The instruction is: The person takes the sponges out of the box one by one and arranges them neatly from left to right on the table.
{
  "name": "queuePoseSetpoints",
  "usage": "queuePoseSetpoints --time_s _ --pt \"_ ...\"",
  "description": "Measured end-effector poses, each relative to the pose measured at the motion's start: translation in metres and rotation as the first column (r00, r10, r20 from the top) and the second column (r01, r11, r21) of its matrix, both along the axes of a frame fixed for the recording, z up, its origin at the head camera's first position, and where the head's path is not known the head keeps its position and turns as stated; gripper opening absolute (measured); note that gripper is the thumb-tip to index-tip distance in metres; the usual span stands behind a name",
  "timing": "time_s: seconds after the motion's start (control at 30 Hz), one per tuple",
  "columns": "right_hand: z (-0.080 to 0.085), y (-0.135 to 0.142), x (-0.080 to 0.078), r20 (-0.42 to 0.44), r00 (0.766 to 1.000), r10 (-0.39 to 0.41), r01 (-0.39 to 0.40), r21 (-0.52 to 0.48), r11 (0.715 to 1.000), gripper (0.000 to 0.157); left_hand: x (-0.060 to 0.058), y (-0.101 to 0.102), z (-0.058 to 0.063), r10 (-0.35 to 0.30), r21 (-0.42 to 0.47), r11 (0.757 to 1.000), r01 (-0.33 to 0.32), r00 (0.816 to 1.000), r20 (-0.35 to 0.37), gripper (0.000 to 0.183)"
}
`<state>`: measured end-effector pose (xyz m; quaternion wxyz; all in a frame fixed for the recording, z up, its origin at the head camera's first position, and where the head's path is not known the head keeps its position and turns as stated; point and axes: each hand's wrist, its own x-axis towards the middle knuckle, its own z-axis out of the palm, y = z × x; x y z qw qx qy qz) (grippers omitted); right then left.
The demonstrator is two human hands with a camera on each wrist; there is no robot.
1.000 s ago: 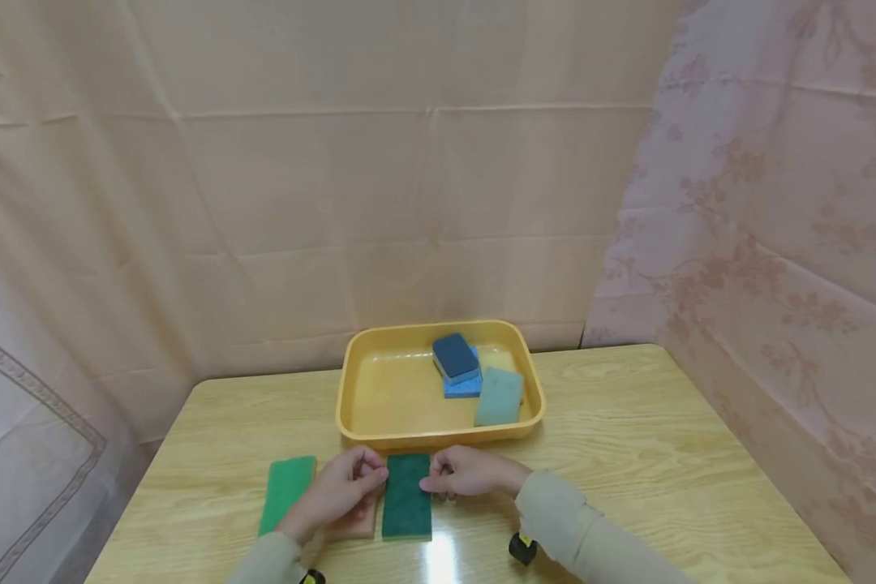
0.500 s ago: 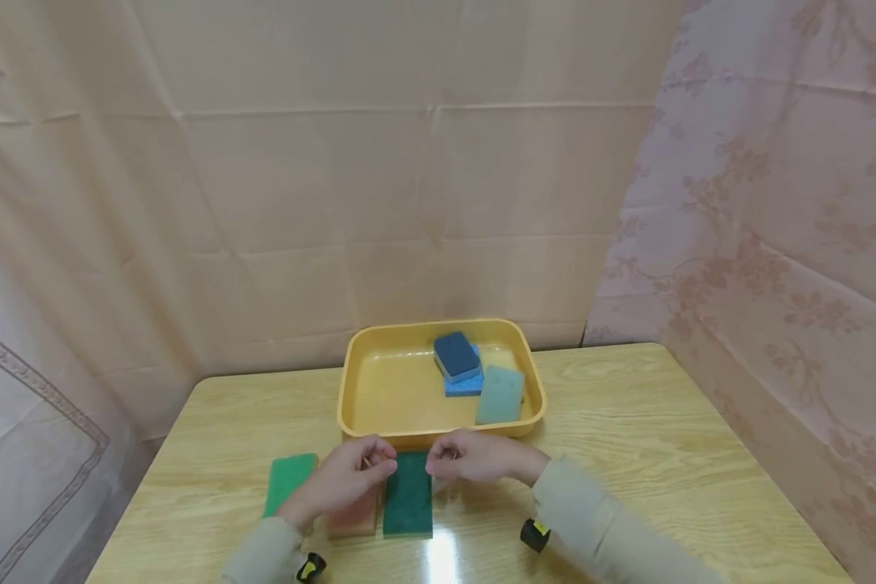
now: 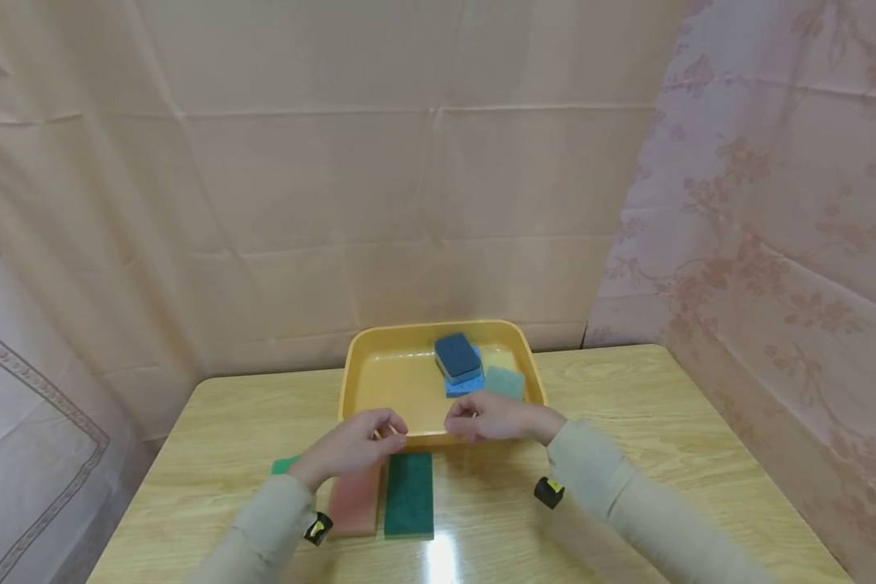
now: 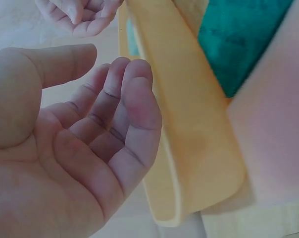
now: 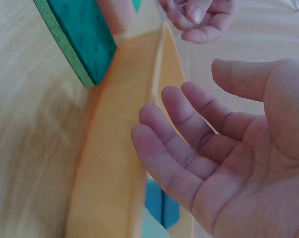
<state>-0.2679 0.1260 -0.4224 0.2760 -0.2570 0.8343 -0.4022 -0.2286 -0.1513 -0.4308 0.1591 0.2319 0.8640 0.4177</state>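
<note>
My left hand (image 3: 358,442) hovers by the near rim of the yellow tray (image 3: 380,332), its fingers loosely bent around nothing. To its right my right hand (image 3: 492,415) hangs over the same rim, also holding nothing, thumb apart from the fingers in the right wrist view. On the table in front of the tray lie a dark green sponge (image 3: 409,496) and a pink sponge (image 3: 355,504), side by side. A bright green sponge (image 3: 283,465) farther left is mostly hidden by the left forearm.
Inside the tray's right half, a dark blue sponge (image 3: 456,354) rests on a bright blue one (image 3: 461,388). A pale green sponge (image 3: 505,381) leans near them, partly behind the right hand, with a pale yellow piece (image 3: 498,358) behind. A beige curtain (image 3: 423,203) hangs behind the table.
Both hands have moved up and away from the dark green sponge, forward to the tray's near rim, and slightly right. The sponges stay where they were.
</note>
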Motion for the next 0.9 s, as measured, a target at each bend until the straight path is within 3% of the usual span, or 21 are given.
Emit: queuePoseSetpoints --time_s 0.33,0.7,0.9 --pt "0.021 0.009 -0.028 0.043 0.992 -0.118 0.118 0.01 0.993 0.028 -0.023 0.014 0.022 -0.034 -0.029 0.999 0.034 0.999 0.006 0.019" --pt "0.041 0.02 -0.059 0.072 0.975 -0.21 0.209 0.027 0.978 0.047 -0.052 0.033 0.039 0.023 -0.009 1.0 -0.021 0.985 0.169 0.027" --pt "0.038 0.021 -0.072 0.11 0.956 -0.271 0.273 -0.003 0.962 0.047 -0.066 0.045 0.043 0.059 0.025 0.997 -0.067 0.969 0.241 0.032"
